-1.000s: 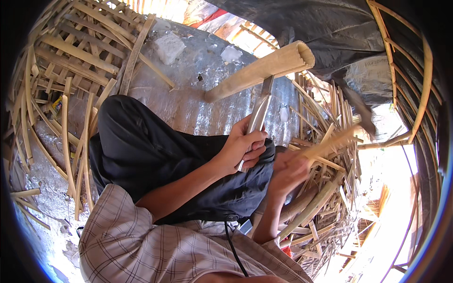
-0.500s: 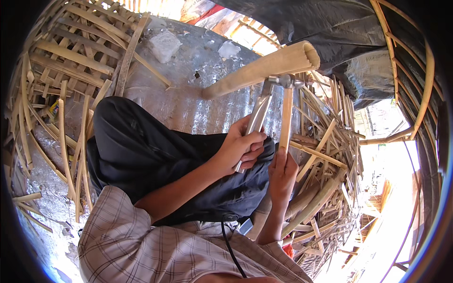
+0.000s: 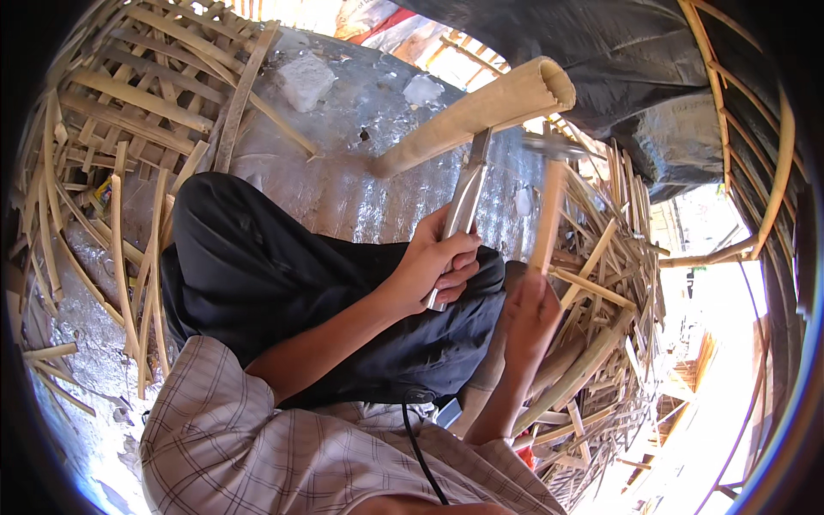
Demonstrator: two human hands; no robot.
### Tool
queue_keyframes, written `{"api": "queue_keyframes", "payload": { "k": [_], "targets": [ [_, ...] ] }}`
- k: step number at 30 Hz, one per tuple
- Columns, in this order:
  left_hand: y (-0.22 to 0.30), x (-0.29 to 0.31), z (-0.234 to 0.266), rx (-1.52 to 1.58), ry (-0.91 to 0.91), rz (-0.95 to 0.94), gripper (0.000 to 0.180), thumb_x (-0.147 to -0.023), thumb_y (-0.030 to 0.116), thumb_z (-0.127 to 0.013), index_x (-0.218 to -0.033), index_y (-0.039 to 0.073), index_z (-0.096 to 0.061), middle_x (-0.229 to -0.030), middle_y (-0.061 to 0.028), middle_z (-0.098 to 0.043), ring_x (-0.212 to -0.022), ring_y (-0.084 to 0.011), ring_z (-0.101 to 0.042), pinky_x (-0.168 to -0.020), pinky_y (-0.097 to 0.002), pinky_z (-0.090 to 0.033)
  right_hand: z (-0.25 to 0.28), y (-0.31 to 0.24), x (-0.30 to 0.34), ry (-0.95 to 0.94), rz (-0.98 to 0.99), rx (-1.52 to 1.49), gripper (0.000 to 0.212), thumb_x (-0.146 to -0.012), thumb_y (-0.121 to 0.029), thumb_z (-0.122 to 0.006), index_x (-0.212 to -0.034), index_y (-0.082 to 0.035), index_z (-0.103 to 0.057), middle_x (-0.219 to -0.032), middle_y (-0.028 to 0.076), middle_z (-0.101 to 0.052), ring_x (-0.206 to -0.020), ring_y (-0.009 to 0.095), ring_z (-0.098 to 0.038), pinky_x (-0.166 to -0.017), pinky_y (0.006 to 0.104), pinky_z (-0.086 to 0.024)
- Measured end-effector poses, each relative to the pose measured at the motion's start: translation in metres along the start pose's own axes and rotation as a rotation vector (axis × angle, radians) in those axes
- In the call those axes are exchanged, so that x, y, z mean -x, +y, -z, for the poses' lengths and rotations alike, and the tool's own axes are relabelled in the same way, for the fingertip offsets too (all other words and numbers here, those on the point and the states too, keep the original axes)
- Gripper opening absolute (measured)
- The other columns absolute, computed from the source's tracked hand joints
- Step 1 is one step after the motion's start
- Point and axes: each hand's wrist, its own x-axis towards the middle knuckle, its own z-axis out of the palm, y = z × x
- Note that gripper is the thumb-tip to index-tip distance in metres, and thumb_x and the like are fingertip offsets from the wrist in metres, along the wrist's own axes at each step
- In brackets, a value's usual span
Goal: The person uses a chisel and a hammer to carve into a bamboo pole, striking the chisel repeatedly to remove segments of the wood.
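Note:
My left hand (image 3: 438,264) is closed around the tubular lower part of a shiny steel tool (image 3: 464,199), which tilts up and away. Its narrow dark upper end meets, or overlaps in view, the side of a pale, thick hollow bamboo tube (image 3: 472,116). Whether the tool has a cutting edge I cannot make out. My right hand (image 3: 532,311) grips a hammer (image 3: 547,219) by its wooden handle. The hammer's metal head is smeared by motion, just right of the steel tool's upper end and apart from it. The bamboo tube leans up to the right, open end uppermost.
Woven bamboo strips (image 3: 142,86) and loose slats lie at the left. Split bamboo pieces (image 3: 592,343) are heaped at the right. A grey stone (image 3: 306,81) rests on the shiny ground sheet (image 3: 343,202). Dark plastic sheeting (image 3: 601,69) hangs at the upper right.
My right hand has swung the hammer to the right, so its head has come away from the steel tool's upper end. My left hand keeps its hold, nearly still.

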Motion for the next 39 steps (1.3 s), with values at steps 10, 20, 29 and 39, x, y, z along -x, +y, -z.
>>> {"api": "queue_keyframes", "payload": {
  "k": [10,20,29,39],
  "targets": [
    [-0.009,0.000,0.000,-0.020,0.030,0.049,0.010,-0.095,0.007,-0.059,-0.099,0.008,-0.051,-0.063,0.0014,-0.042,-0.038,-0.0040,-0.032,-0.029,-0.0218,-0.024,-0.004,0.009,-0.002,-0.094,0.181,0.280,0.038,-0.105,-0.028,-0.056,-0.082,0.002,-0.051,-0.058,0.009,-0.040,-0.052,0.013,-0.030,-0.047,0.0368,-0.027],
    [-0.016,-0.002,0.000,-0.030,0.017,0.076,0.011,-0.093,0.005,-0.060,-0.098,0.008,-0.051,-0.062,0.0012,-0.043,-0.037,-0.0050,-0.034,-0.029,-0.0230,-0.026,-0.014,0.014,-0.004,0.258,0.393,0.028,0.045,-0.107,-0.030,-0.047,-0.073,0.000,-0.049,-0.055,-0.001,-0.040,-0.049,0.007,-0.035,-0.043,0.0297,-0.023],
    [-0.015,-0.006,0.006,-0.061,0.025,0.071,0.010,-0.094,0.007,-0.059,-0.099,0.008,-0.050,-0.063,0.0013,-0.043,-0.037,-0.0042,-0.031,-0.029,-0.0222,-0.026,-0.001,-0.023,0.003,0.298,0.163,-0.269,0.047,-0.108,-0.036,-0.045,-0.072,-0.005,-0.045,-0.056,-0.003,-0.035,-0.050,0.003,-0.030,-0.045,0.0246,-0.022],
    [-0.002,-0.007,0.009,0.006,0.042,0.032,0.008,-0.095,0.007,-0.058,-0.098,0.008,-0.050,-0.064,0.0024,-0.042,-0.037,-0.0035,-0.033,-0.029,-0.0218,-0.025,-0.005,0.011,-0.007,0.123,0.074,0.070,0.047,-0.107,-0.032,-0.051,-0.073,0.000,-0.051,-0.055,0.001,-0.040,-0.050,0.009,-0.033,-0.045,0.0324,-0.024]
  ]
}}
